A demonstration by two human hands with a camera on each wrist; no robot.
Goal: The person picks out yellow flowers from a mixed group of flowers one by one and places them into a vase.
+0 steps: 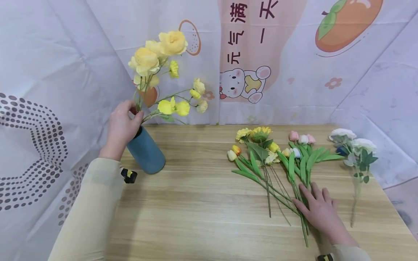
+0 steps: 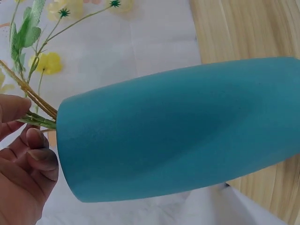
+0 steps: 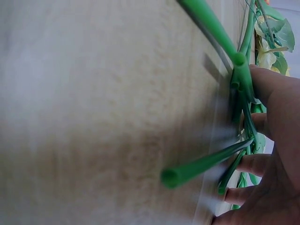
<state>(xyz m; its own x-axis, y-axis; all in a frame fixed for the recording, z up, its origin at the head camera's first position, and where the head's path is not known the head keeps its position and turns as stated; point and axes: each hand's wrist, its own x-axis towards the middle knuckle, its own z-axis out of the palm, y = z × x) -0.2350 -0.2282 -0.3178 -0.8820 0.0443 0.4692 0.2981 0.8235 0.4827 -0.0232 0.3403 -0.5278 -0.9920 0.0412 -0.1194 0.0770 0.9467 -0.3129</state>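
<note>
At the mouth of a blue vase [image 1: 146,150], my left hand [image 1: 121,127] pinches the stems of yellow flowers [image 1: 146,61]. The left wrist view shows green and brown stems [image 2: 41,119] entering the teal-looking vase [image 2: 173,129] beside the fingertips. A thinner spray of small yellow blooms [image 1: 173,107] leans out to the right. On the table, my right hand [image 1: 321,210] rests with spread fingers on the green stems of tulips [image 1: 303,163]. In the right wrist view, hollow green stem ends [image 3: 206,161] stick out past the fingers [image 3: 253,164].
Left of the tulips lie a sunflower [image 1: 260,134], other yellow flowers and an orange-and-white tulip stem [image 1: 234,152]. White roses [image 1: 362,145] with a long stem lie at the right edge of the wooden table [image 1: 196,203]. A printed curtain [image 1: 196,72] hangs behind.
</note>
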